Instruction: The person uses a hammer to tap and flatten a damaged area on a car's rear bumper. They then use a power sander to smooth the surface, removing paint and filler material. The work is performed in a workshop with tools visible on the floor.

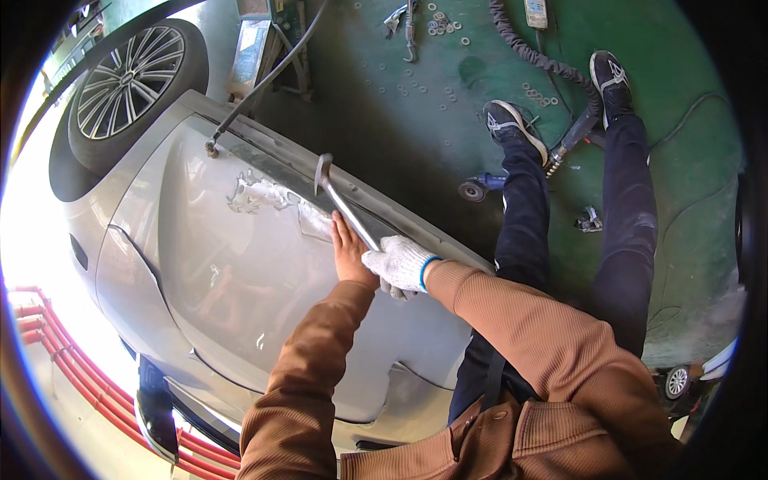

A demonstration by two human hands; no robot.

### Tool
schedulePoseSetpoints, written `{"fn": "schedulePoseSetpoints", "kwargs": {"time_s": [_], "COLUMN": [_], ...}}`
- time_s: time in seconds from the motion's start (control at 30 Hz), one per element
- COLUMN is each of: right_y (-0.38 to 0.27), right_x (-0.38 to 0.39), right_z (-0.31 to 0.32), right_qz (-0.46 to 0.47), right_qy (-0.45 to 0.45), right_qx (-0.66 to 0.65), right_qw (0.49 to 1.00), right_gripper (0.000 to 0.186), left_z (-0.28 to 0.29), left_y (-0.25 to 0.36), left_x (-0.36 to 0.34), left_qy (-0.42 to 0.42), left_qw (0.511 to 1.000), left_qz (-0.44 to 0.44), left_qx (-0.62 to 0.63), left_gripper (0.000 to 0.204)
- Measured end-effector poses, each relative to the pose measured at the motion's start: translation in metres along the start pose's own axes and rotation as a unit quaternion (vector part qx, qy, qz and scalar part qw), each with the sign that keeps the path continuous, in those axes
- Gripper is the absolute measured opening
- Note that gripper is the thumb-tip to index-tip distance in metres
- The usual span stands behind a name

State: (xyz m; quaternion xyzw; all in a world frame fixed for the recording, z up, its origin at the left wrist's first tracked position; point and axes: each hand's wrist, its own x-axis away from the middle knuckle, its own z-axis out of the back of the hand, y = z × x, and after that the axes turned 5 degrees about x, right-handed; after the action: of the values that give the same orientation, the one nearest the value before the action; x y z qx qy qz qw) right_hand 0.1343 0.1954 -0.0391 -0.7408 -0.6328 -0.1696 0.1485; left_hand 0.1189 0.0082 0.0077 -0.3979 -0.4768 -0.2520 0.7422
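My left hand (352, 254), bare, lies flat with fingers stretched out on the silver car door (232, 272). Its fingertips reach the edge of a scraped, bare-metal patch (262, 194) near the door's lower edge. In a white knit glove, my right hand (398, 264) is wrapped round the handle of a metal hammer (350, 216). The narrow, curved hammer head (322, 172) hangs over the panel just beyond my left fingertips; I cannot tell whether it touches. My right wrist crosses close to the left hand.
A metal rod (268, 80) meets the door's lower corner beside the wheel (132, 80). On the green floor lie a blue angle grinder (482, 186), several washers (440, 24), a hooked tool (410, 32) and a sleeved hose (544, 60). My shoes (516, 128) stand near the hose.
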Motion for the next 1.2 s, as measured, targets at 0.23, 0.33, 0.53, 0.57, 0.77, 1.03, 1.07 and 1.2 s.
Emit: {"fn": "schedulePoseSetpoints", "kwargs": {"time_s": [0.23, 0.33, 0.53, 0.57, 0.77, 1.03, 1.07, 1.2], "right_y": [-0.003, 0.013, 0.010, 0.017, 0.043, 0.097, 0.090, 0.060], "right_x": [-0.011, -0.018, -0.005, -0.010, 0.010, 0.042, 0.046, 0.042], "right_z": [-0.009, -0.017, -0.019, -0.021, -0.019, 0.013, 0.014, 0.019], "right_qz": [0.033, 0.055, -0.038, -0.056, -0.069, -0.126, -0.118, -0.069], "right_qy": [0.043, 0.076, 0.041, 0.036, 0.034, 0.021, 0.036, 0.045], "right_qx": [-0.025, -0.057, -0.036, -0.019, -0.013, -0.118, -0.137, -0.150], "right_qw": [0.998, 0.994, 0.998, 0.998, 0.997, 0.985, 0.983, 0.985], "right_gripper": [0.037, 0.033, 0.037, 0.036, 0.039, 0.030, 0.029, 0.027], "left_z": [0.009, 0.006, 0.010, 0.014, 0.035, 0.000, -0.004, -0.018], "left_y": [0.020, 0.016, -0.086, -0.111, -0.187, -0.025, -0.006, 0.044], "left_x": [0.042, 0.056, 0.017, -0.004, -0.098, -0.027, -0.014, 0.027], "left_qy": [0.025, 0.027, 0.104, 0.121, 0.131, 0.034, 0.035, 0.017], "left_qw": [0.982, 0.978, 0.986, 0.987, 0.989, 0.999, 0.998, 0.995], "left_qz": [-0.058, -0.049, 0.038, 0.058, 0.075, -0.003, -0.022, -0.046], "left_qx": [0.180, 0.199, 0.127, 0.092, -0.012, 0.024, 0.044, 0.088], "left_gripper": [0.075, 0.082, 0.091, 0.087, 0.081, 0.110, 0.108, 0.098]}}
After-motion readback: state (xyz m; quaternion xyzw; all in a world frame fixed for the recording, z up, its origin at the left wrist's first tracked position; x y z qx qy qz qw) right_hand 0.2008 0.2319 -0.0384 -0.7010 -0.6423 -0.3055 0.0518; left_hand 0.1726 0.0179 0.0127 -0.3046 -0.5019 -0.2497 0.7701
